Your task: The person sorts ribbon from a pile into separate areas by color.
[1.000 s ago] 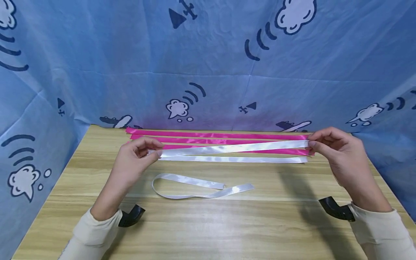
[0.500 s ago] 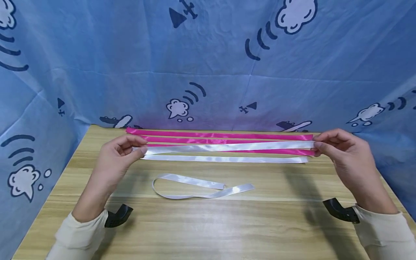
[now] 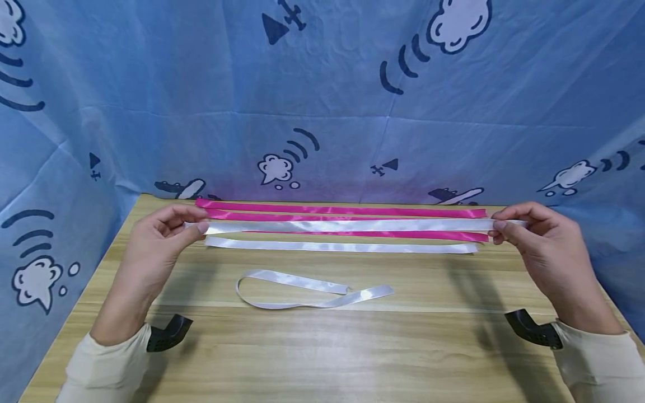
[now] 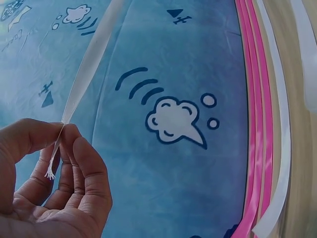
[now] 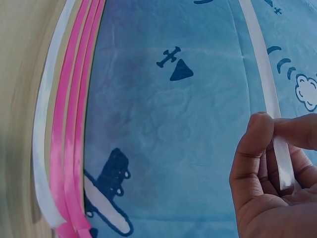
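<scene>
A white satin ribbon [image 3: 347,225] is stretched taut between the two hands, raised above the table. My left hand [image 3: 156,240] pinches it near one end between thumb and forefinger; in the left wrist view the frayed tip [image 4: 50,172] hangs below the fingers. The other end is pinched by my right hand [image 3: 551,252], with a short tail [image 5: 285,173] lying across the palm side in the right wrist view. Behind and below it, several pink ribbons [image 3: 353,210] lie side by side along the table's far edge. A second white ribbon [image 3: 342,246] lies straight in front of them.
Nearer the middle of the wooden table [image 3: 322,352], another white ribbon [image 3: 297,280] lies in a loose loop. A blue printed cloth [image 3: 322,84] hangs behind the table. Each wrist carries a black camera mount [image 3: 168,334].
My left hand has moved left and the right hand slightly right, so the span of white ribbon between them has lengthened. The held ribbon has also levelled out.
</scene>
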A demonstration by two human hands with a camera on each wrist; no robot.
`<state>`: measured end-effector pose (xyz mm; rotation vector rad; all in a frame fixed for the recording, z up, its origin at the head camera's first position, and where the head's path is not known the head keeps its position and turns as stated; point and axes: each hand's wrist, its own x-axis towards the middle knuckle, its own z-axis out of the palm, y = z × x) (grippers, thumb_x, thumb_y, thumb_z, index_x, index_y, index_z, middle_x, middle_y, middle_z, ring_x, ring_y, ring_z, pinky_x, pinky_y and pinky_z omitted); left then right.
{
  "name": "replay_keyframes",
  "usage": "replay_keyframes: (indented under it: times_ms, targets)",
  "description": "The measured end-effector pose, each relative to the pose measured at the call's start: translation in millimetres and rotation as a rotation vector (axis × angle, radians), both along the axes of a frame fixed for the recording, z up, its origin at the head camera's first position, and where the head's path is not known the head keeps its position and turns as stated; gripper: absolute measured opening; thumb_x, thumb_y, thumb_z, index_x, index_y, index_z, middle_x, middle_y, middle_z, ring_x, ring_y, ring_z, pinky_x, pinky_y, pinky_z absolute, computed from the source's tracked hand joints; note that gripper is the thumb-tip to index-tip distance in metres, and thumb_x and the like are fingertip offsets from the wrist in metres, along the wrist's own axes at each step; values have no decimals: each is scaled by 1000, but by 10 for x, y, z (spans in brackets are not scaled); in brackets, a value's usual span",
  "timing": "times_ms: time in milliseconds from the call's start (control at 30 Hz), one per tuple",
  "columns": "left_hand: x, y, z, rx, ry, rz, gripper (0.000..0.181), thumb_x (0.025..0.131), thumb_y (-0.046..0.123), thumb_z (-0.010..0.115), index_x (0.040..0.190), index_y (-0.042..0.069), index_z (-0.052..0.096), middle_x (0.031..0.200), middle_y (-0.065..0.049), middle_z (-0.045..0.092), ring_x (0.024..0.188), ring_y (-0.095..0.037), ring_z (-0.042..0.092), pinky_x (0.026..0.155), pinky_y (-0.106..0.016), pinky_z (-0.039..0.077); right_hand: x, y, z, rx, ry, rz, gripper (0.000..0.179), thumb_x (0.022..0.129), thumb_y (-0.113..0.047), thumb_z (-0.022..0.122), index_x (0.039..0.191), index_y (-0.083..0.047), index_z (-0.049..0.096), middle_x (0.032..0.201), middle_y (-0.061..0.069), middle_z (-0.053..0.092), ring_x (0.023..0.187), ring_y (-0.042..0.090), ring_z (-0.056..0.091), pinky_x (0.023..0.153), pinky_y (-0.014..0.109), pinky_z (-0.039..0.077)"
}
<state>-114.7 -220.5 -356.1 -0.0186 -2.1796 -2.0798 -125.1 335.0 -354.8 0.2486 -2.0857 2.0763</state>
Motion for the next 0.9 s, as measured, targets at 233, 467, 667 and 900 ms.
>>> replay_keyframes:
  times_ms: [233,467,667,900]
  targets:
    - [-5,-45,19,-19,20,25,16,94,3,77,104,15,77,100,6,73,79,-5,70,75,-15,57,-14,-4,-17,-32,-11,-14,11,98,11,63,106,9,68,99,5,75,80,17,68,74,21,57]
    - [-8,-77,25,-69,1,47,13,94,8,78,106,13,75,99,7,72,79,-5,70,76,-15,57,-27,-9,-51,-4,-47,-44,9,98,8,65,106,6,69,98,3,74,79,15,68,72,20,57]
    - [-60,-116,-26,-107,-74,33,14,95,11,78,108,16,75,99,9,72,80,-4,70,76,-14,56,-76,10,-128,65,-125,-47,6,98,2,69,103,0,70,96,-2,73,77,11,68,70,17,56]
    - [-142,-170,-171,-100,-167,-24,18,96,5,74,107,19,75,90,14,75,80,-3,69,72,-16,54,-134,-17,-261,97,-189,-22,7,96,3,71,95,-4,70,85,-3,73,70,11,67,64,19,55]
